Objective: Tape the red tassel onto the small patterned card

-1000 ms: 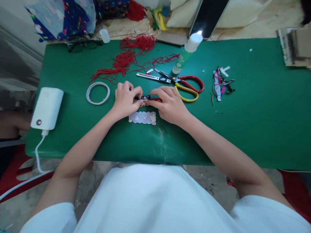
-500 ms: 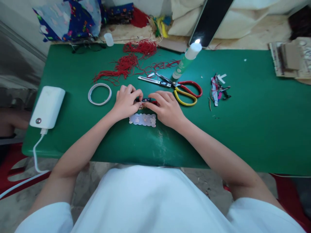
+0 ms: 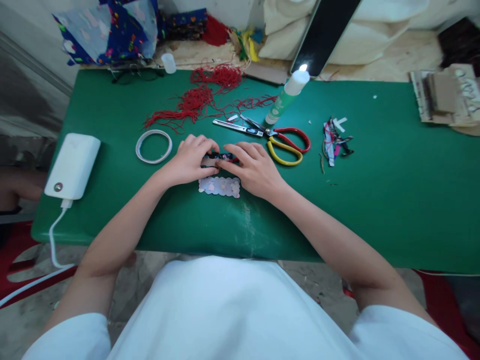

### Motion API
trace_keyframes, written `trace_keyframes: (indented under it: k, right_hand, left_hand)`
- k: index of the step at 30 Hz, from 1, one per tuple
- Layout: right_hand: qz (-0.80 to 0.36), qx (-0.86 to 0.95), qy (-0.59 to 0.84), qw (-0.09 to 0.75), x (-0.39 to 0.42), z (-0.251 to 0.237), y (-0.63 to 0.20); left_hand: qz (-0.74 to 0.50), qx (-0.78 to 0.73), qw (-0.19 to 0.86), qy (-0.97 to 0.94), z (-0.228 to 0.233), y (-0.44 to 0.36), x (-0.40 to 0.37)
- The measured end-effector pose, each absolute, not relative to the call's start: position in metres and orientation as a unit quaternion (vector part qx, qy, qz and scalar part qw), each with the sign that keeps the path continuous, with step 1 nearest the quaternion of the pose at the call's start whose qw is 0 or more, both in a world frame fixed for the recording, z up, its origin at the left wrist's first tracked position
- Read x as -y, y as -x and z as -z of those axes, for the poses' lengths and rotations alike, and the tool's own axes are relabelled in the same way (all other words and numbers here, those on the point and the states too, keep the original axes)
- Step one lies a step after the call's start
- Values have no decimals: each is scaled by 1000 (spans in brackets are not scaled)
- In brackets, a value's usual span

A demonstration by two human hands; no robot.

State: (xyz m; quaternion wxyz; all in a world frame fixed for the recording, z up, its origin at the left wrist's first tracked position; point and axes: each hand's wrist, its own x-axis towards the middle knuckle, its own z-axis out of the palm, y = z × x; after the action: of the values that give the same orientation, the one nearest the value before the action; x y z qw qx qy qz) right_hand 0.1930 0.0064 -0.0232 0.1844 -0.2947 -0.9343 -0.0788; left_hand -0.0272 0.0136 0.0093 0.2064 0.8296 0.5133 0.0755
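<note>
Nearest the person, on the green table (image 3: 375, 210), a pale card (image 3: 219, 187) with a wavy edge lies flat just in front of the work, where it seems to be kept within easy reach. Just beyond it is the small patterned piece (image 3: 209, 162), dark with a beige patch facing up, resting low over the tabletop between both hands, probably so that the table can steady it. The left hand (image 3: 189, 159) is partly closed on it, thumb along the near edge and fingertips at the far edge, which likely stops it from sliding. The right hand (image 3: 255, 165) is loosely curled, its thumb reaching across the beige patch as if to press it flat; whether its bent fingers also grip, I cannot tell. Off to the left, the tape roll (image 3: 152, 161) lies flat, clear of the wrist. Past the right hand, the scissors (image 3: 268, 133) lie with handles towards that side, apparently for a quick pick-up, the cutter (image 3: 240, 128) close by. Farther back, the bottle (image 3: 282, 102) stands near the tangled red string (image 3: 197, 97), seemingly pushed away to leave working room.
</note>
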Motion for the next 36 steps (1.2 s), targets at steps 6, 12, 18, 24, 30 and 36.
trace_keyframes:
  k: [6,12,18,24,30,36]
  right_hand:
    - [-12,919,341,199,-7,23,-195]
    - [-7,839,482,252,-19,19,-211]
    - [10,791,590,162,-28,18,-245]
    - [51,786,603,124,-33,28,-266]
    - [56,785,607,111,-40,33,-268]
    - [52,751,638,160,-39,19,-259]
  left_hand:
    - [-71,-517,212,-826,-11,27,-12]
    - [-81,-511,217,-828,-12,28,-12]
    - [-104,-529,171,-825,-20,39,-18]
    - [-4,-631,-31,-775,-41,71,-19]
    - [98,-675,55,-730,-46,89,-16]
    - [-23,-691,44,-721,-51,87,-14]
